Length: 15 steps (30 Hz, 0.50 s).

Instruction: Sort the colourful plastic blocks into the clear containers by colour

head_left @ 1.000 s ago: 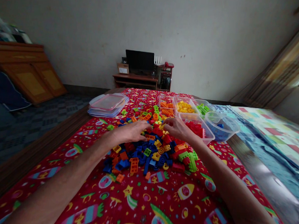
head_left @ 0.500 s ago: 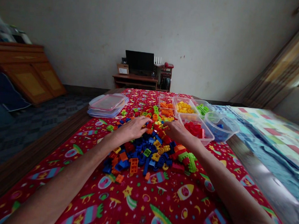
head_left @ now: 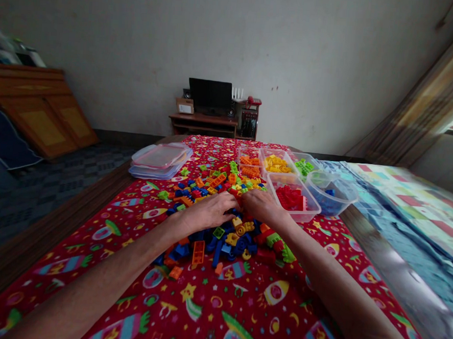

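Observation:
A heap of mixed toy building bricks in blue, red, orange, yellow and green lies on the red patterned tablecloth. Over its middle, my left hand has its fingers bent down among the bricks. Beside it on the right, my right hand is curled with fingertips low in the heap, close to the left fingers. Both hands look closed, and whatever they hold is hidden. To the right of my right hand stands a clear box of red bricks.
Behind that box are clear containers of orange bricks, yellow bricks and green bricks. A round clear tub with a few blue bricks stands at the right edge. Stacked plastic lids lie at the back left.
My left hand has moved right and nearer to me, its fingers now bent. My right hand has shifted slightly left and lower, so the two hands are close together.

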{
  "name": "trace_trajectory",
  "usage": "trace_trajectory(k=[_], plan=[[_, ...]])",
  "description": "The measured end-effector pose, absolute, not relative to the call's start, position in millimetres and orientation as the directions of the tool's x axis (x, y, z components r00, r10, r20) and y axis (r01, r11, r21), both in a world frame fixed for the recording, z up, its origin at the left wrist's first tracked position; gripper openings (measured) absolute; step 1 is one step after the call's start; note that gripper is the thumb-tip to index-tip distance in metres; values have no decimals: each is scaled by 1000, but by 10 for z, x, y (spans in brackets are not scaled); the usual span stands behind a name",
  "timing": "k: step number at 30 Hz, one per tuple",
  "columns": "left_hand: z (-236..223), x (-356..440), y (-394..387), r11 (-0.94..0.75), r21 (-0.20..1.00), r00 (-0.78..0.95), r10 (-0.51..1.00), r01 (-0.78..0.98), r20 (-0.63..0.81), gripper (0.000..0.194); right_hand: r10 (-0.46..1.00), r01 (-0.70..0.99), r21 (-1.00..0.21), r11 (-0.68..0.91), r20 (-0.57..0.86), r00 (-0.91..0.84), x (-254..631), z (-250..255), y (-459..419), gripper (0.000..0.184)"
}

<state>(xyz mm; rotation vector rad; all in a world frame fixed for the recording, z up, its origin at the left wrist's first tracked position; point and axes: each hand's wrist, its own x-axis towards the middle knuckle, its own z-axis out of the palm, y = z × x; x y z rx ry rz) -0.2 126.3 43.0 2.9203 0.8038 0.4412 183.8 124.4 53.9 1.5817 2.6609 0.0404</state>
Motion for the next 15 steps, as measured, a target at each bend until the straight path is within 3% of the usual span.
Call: trace_trajectory(k=[10, 15], plan=[[427, -30, 1304, -717, 159, 692, 697, 679, 186, 9, 929, 926, 73, 370, -10, -371, 1714, 618, 1214, 31], [432, -58, 1327, -712, 129, 686, 701, 690, 195, 7, 895, 895, 37, 445, -23, -445, 1704, 539, 1256, 30]])
